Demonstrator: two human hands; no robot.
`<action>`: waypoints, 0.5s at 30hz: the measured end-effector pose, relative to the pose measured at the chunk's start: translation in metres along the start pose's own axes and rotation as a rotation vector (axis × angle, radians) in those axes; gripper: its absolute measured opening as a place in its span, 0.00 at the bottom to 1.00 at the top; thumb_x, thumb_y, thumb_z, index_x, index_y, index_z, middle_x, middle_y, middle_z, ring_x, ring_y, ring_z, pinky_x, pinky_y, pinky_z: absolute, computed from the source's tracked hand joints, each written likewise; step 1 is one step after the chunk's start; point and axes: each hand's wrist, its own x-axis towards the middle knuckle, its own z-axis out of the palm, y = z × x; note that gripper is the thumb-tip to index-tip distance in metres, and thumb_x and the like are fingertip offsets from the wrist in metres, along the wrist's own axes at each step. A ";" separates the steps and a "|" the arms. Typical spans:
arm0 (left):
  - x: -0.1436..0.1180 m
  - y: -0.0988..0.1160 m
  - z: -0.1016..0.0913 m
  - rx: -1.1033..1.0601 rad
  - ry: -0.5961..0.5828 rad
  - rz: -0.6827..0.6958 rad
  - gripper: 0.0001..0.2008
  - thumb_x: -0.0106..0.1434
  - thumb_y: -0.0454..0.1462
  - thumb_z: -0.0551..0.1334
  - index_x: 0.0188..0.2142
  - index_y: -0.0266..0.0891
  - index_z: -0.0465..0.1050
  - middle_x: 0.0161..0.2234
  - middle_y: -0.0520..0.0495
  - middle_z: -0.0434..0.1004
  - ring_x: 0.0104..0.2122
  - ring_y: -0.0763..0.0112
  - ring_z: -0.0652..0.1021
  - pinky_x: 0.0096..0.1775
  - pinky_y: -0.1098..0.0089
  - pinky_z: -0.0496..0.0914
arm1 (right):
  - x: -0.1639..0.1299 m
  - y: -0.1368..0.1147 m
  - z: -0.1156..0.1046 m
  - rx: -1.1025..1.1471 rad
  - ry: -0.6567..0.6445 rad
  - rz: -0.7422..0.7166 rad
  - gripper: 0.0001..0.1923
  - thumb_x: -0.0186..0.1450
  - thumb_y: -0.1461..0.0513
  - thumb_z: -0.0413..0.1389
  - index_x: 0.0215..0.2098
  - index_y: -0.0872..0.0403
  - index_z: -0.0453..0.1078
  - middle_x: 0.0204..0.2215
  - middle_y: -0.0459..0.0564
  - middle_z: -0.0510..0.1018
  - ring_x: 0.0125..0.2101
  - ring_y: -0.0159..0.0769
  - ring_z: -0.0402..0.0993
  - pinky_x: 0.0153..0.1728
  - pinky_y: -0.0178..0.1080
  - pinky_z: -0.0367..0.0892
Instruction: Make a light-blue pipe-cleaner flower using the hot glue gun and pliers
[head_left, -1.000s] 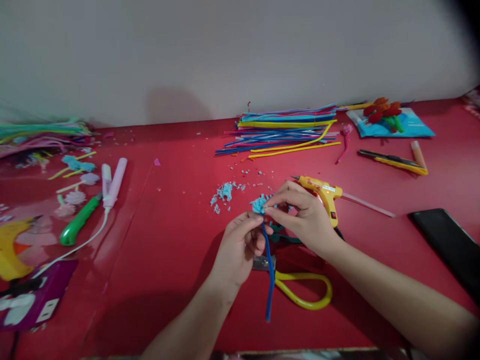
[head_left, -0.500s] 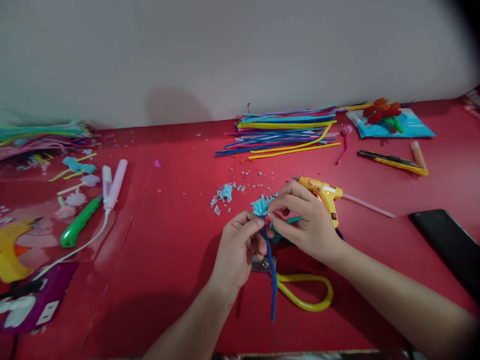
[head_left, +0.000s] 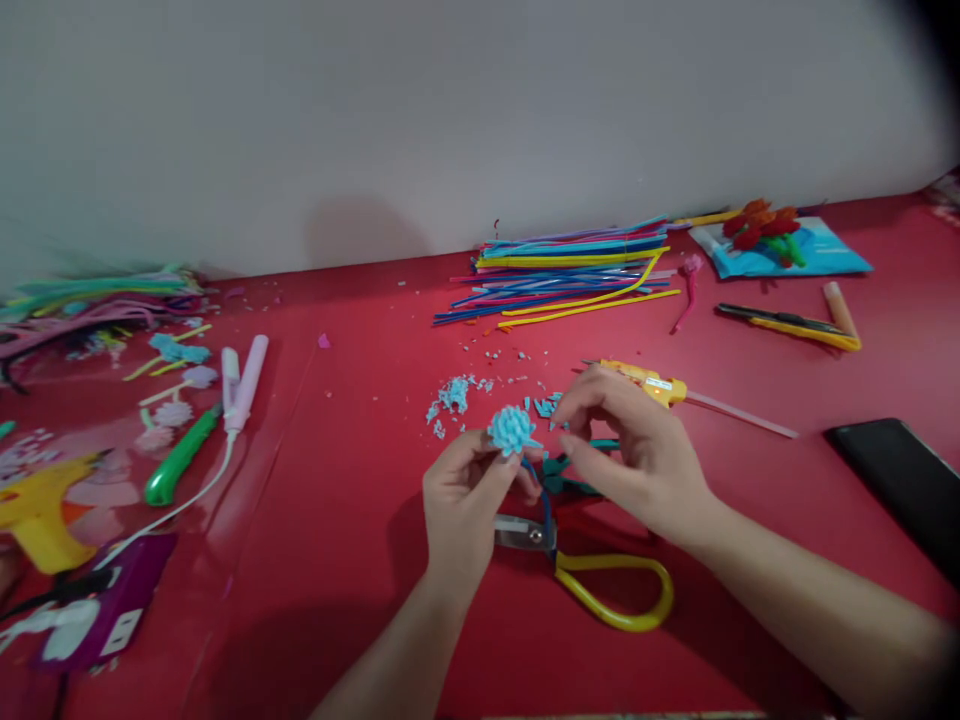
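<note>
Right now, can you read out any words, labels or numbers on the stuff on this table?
Nothing legible.
Glue gun beside the right hand: white label, print too small to read.
Blue packet at the far right: no print can be made out.
Purple pack: white patches, blurred.

Left hand [head_left: 463, 500] & right hand [head_left: 645, 455]: both bare, no gloves, rings or watch visible. Forearms bare too, no sleeves in view.
</note>
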 end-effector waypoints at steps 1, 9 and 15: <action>-0.001 0.000 -0.001 0.033 0.007 0.096 0.03 0.59 0.31 0.64 0.31 0.39 0.76 0.23 0.53 0.78 0.20 0.74 0.77 0.25 0.74 0.74 | 0.000 -0.004 -0.001 0.079 -0.016 0.096 0.03 0.61 0.67 0.55 0.32 0.53 0.69 0.29 0.44 0.68 0.29 0.30 0.65 0.31 0.35 0.62; -0.003 -0.002 -0.008 0.293 0.061 0.514 0.10 0.58 0.31 0.65 0.39 0.44 0.80 0.35 0.48 0.83 0.33 0.67 0.81 0.35 0.71 0.75 | -0.003 -0.025 0.001 0.455 -0.231 0.421 0.02 0.58 0.63 0.60 0.28 0.53 0.73 0.30 0.45 0.70 0.30 0.29 0.67 0.31 0.34 0.62; -0.004 -0.006 -0.010 0.442 0.094 0.602 0.06 0.58 0.37 0.65 0.35 0.40 0.80 0.34 0.45 0.82 0.32 0.64 0.81 0.35 0.66 0.76 | -0.006 -0.026 0.006 0.450 -0.164 0.420 0.02 0.56 0.64 0.61 0.27 0.54 0.73 0.29 0.44 0.71 0.30 0.29 0.67 0.31 0.34 0.62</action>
